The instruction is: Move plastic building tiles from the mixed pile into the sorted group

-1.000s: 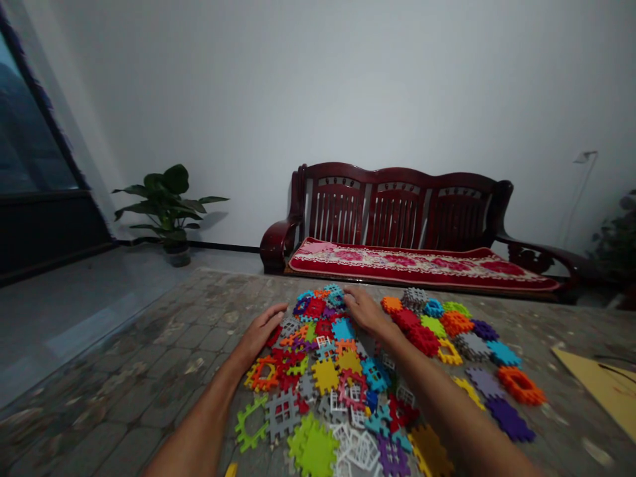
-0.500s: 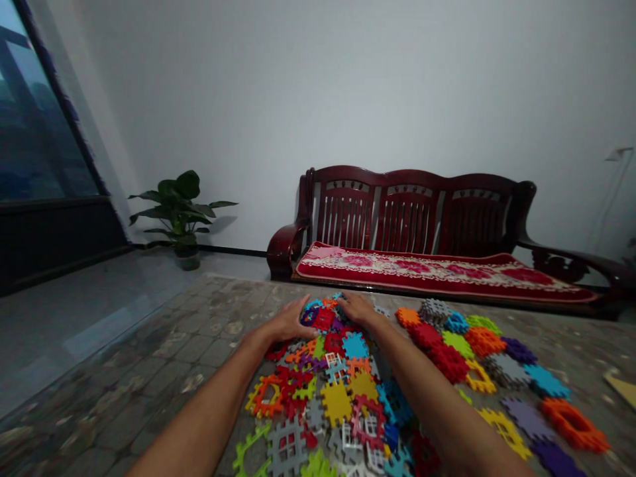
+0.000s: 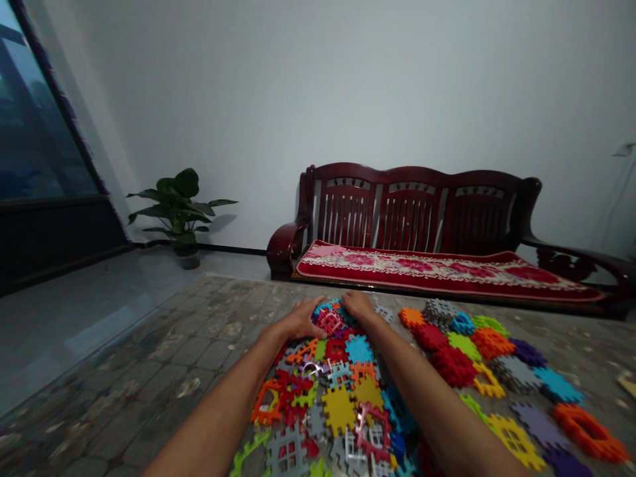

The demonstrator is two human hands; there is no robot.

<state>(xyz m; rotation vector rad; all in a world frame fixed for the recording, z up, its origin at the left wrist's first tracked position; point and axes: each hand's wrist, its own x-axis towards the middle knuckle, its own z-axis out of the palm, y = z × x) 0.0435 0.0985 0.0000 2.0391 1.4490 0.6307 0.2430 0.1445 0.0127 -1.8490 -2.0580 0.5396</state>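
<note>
A long heap of flat plastic interlocking building pieces (image 3: 338,409) in many colours lies in front of me. My left hand (image 3: 302,319) cups the far left side of the heap, thumb and fingers spread apart. Opposite it, my right hand (image 3: 358,307) rests against the far right side, fingers extended and their tips partly hidden among pieces. Between the two hands are red pieces (image 3: 330,322) and blue ones. A light blue square piece (image 3: 358,348) lies just nearer to me than the right hand.
To the right, pieces are grouped in colour stacks, among them red (image 3: 453,364), grey (image 3: 517,373) and orange (image 3: 591,432). All lie on a patterned grey-brown tabletop (image 3: 199,371). Beyond stand a dark red wooden bench (image 3: 407,212) and a potted plant (image 3: 185,212).
Both hands have shifted slightly, the left one to the right, narrowing the space between them. Pieces at the far end of the heap have moved, and a pinkish-red one now shows there.
</note>
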